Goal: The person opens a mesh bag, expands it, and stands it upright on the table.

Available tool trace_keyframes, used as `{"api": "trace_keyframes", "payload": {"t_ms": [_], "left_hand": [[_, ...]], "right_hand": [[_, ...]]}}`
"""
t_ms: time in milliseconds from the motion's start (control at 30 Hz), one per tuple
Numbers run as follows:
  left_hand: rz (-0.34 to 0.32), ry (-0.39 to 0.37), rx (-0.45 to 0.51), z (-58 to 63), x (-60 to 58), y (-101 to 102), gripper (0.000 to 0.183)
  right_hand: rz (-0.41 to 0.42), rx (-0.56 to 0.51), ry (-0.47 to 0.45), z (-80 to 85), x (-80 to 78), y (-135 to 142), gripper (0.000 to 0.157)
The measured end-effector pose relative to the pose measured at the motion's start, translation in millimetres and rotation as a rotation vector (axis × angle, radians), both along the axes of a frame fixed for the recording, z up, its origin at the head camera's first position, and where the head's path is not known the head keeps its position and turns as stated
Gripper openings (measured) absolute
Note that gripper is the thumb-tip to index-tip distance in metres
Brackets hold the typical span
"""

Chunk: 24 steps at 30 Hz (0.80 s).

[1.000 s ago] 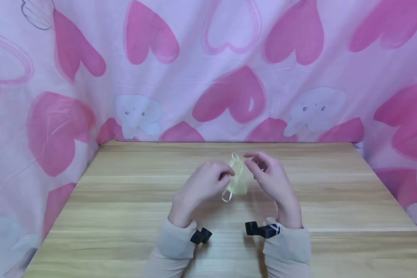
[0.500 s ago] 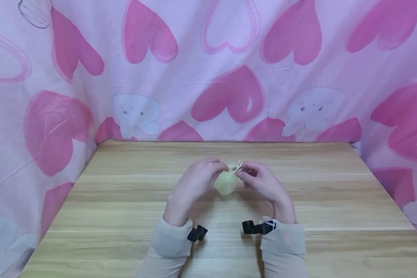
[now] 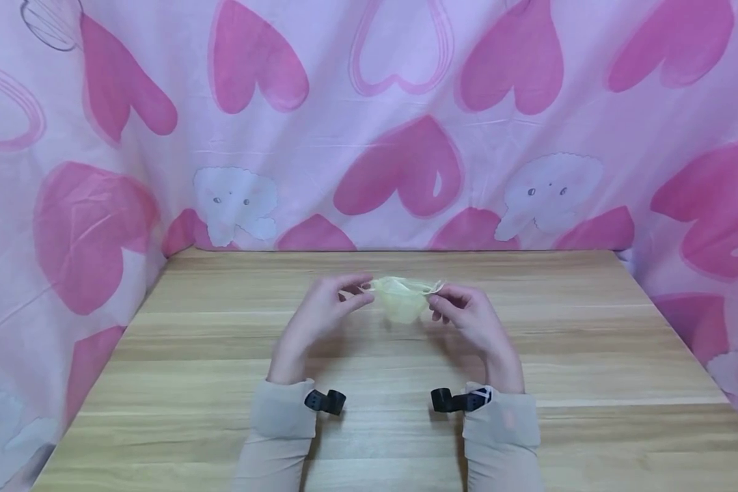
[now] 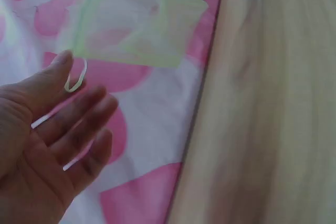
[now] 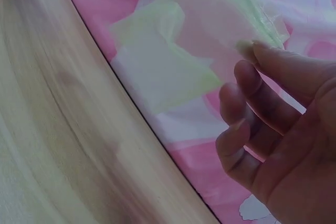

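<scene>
A sheer pale-yellow drawstring pouch (image 3: pixel 402 304) hangs between the two hands above the table in the head view, its gathered mouth spread sideways. The right hand (image 3: pixel 470 311) pinches the pouch's right upper corner between thumb and forefinger, its other fingers bent below; the right wrist view shows the thumb (image 5: pixel 283 72) at the pouch's edge. At the left corner, the left hand (image 3: pixel 326 307) has thumb and fingers spread apart. In the left wrist view a thin ribbon loop (image 4: pixel 77 83) lies between its thumb and forefinger, with the fingers blurred.
Light wood-grain table (image 3: pixel 369 444) lies beneath both arms. A pink cloth (image 3: pixel 307 143) printed with hearts hangs behind it and at both sides. Each sleeve cuff carries a small black camera, one on the left (image 3: pixel 326 402) and one on the right (image 3: pixel 452 401).
The hands first met at the pouch's mouth, then the left hand moved left, away from the right. The pouch has gone from bunched to spread wide and sits slightly higher.
</scene>
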<state>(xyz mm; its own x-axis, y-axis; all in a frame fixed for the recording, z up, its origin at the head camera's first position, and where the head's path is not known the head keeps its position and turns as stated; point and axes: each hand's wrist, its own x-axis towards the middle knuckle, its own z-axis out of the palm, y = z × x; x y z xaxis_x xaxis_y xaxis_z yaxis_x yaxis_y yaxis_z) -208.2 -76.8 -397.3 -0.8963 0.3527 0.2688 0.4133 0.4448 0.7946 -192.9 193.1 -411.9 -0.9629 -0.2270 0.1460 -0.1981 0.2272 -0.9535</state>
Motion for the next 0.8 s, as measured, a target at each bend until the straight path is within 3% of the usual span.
{"api": "trace_keyframes", "payload": {"t_ms": [100,267,633,800], "left_hand": [[-0.05,-0.044,0.004,-6.4,-1.2,3,0.024],[-0.072,-0.046,-0.038,-8.9,-1.6,11,0.009],[-0.102,0.029,-0.275,-11.2,-0.5,23,0.009],[-0.126,0.047,-0.321,-12.3,0.7,29,0.011]], "right_hand": [[0.014,0.009,-0.026,0.2,0.6,-1,0.017],[0.02,0.084,-0.064,0.2,0.2,-3,0.017],[0.118,0.15,-0.099,-2.2,2.2,-7,0.023],[0.125,0.205,-0.115,-2.7,3.2,-8,0.021]]}}
